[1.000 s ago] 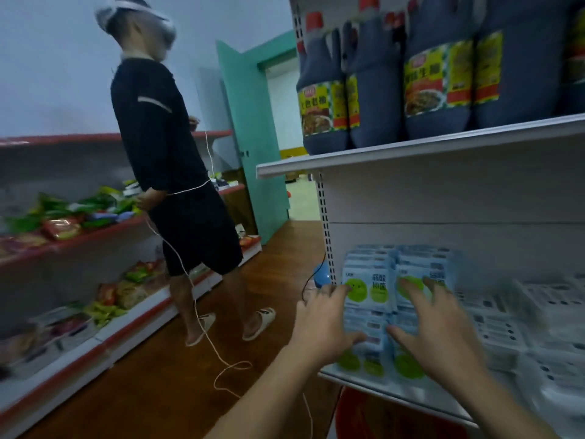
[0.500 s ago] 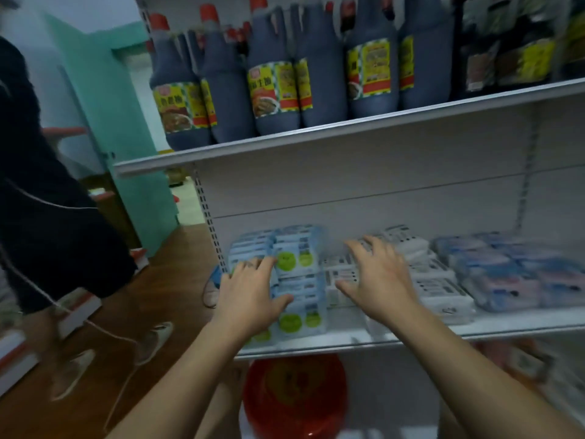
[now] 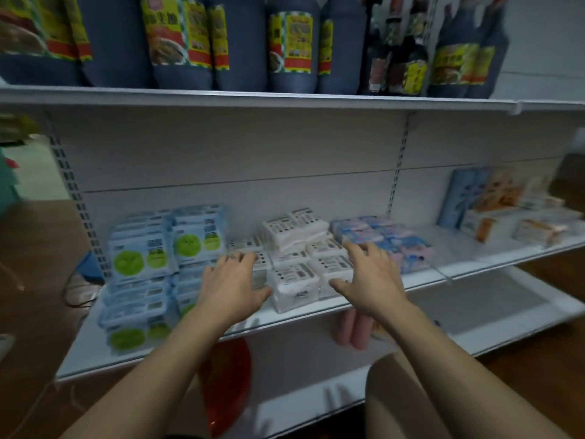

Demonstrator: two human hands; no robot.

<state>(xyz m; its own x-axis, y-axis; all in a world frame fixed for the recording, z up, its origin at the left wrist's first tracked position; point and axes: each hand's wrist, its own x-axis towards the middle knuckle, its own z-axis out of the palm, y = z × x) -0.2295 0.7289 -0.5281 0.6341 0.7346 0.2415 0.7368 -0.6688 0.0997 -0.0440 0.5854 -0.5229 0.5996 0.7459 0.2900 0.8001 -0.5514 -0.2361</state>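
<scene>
Both hands over the middle shelf (image 3: pixel 459 245), near its front edge. Left hand (image 3: pixel 232 282) is released, fingers (image 3: pixel 243 259) spread flat on the left side of the white packs (image 3: pixel 296 280). Right hand (image 3: pixel 372 280) is also released and splayed over their right side; I can't tell if it touches, too blurred. The white packs are stacked mid-shelf between the green-label packs (image 3: pixel 142 258) towards the left end and the pink-blue packs (image 3: pixel 389 239). Sauce bottles (image 3: pixel 294 49) are on the shelf above, a red basin (image 3: pixel 228 384) below.
</scene>
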